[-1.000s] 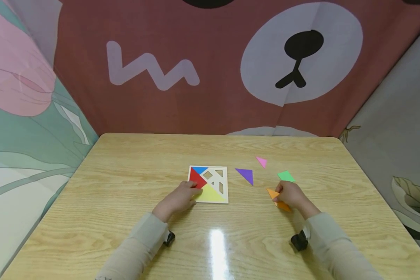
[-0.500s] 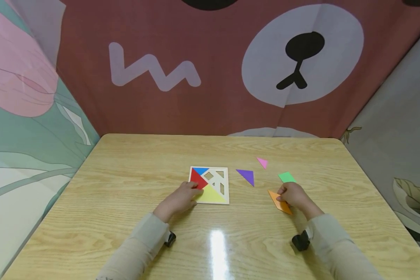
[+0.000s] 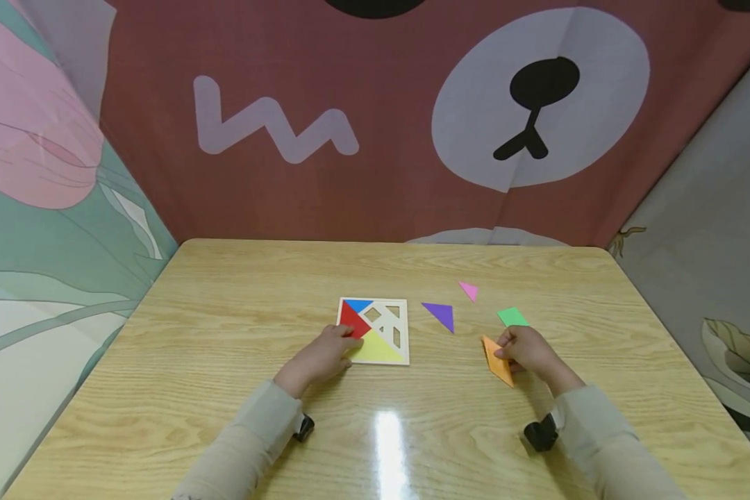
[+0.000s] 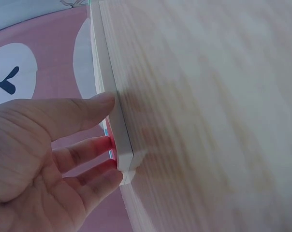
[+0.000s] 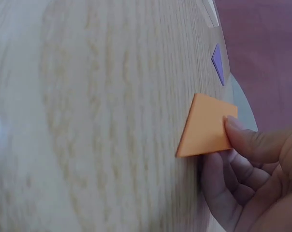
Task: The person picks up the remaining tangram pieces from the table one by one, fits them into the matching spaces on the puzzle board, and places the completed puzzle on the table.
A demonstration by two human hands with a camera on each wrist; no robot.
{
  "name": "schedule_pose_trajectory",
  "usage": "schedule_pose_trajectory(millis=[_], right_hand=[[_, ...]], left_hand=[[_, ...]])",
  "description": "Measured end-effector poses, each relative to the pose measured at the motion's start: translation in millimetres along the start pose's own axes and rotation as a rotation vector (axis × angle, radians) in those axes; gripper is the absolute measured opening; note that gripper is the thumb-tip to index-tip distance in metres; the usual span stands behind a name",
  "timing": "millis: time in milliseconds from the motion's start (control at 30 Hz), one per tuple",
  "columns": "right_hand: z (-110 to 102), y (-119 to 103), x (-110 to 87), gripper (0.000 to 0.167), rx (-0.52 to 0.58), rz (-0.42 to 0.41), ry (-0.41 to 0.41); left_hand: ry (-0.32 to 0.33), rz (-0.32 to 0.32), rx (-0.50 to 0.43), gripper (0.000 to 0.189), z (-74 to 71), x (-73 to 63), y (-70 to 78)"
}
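Note:
A white tangram board (image 3: pixel 403 316) lies on the table with a red triangle (image 3: pixel 351 318), a yellow triangle (image 3: pixel 380 349) and a blue triangle (image 3: pixel 357 304) in it. My left hand (image 3: pixel 322 353) rests on the board's near left corner; the left wrist view shows its thumb and fingertips at the board's edge (image 4: pixel 118 130). My right hand (image 3: pixel 532 353) pinches an orange parallelogram tangram piece (image 3: pixel 495 361) between thumb and fingers, tilted up off flat. In the right wrist view the thumb lies over the orange piece's (image 5: pixel 208 128) face, and the fingers are behind it.
A purple triangle (image 3: pixel 442 316) lies right of the board, a pink triangle (image 3: pixel 470 290) farther back. Just beyond my right hand is a green piece (image 3: pixel 512 317), partly covered by it. Cut-out slots show in the board's right half. A printed curtain (image 3: pixel 387 194) hangs behind the table.
The orange piece has been tipped up more steeply in my right hand, which has shifted slightly right. My left hand stays on the board.

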State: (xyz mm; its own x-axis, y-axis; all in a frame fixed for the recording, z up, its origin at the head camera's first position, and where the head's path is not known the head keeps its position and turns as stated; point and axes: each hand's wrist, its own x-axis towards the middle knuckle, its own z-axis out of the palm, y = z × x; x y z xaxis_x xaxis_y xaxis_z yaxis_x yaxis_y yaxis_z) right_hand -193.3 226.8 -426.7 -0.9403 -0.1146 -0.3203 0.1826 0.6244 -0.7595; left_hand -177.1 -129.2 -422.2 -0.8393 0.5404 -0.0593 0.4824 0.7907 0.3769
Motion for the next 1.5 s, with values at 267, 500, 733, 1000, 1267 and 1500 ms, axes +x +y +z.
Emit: schedule_pose_trajectory(millis=[267, 500, 733, 1000, 1267, 1500], right_hand=[[2.1, 2.8, 0.2, 0.018, 0.08, -0.059, -0.024], [2.7, 3.3, 1.4, 0.019, 0.101, -0.091, -0.019], [3.3, 2.7, 2.9, 0.024, 0.146, -0.115, -0.014], [5.4, -0.7, 3.6, 0.032, 0.149, -0.138, 0.002], [6.9, -3.1, 3.6, 0.036, 0.166, -0.157, 0.001], [9.9, -2.3, 3.6, 0.04, 0.178, -0.164, 0.0]], left_hand=[[0.001, 0.009, 0.004, 0.034, -0.4, -0.5, 0.2], [-0.007, 0.0, 0.001, 0.035, -1.7, -0.4, 0.8], [-0.003, 0.014, 0.007, 0.034, -1.4, 0.7, 0.0], [0.017, 0.029, -0.002, 0.033, 0.0, 0.1, -1.8], [0.005, 0.003, -0.018, 0.034, -2.2, -0.7, -0.5], [-0.003, -0.005, -0.007, 0.033, -1.0, -0.4, -0.6]])
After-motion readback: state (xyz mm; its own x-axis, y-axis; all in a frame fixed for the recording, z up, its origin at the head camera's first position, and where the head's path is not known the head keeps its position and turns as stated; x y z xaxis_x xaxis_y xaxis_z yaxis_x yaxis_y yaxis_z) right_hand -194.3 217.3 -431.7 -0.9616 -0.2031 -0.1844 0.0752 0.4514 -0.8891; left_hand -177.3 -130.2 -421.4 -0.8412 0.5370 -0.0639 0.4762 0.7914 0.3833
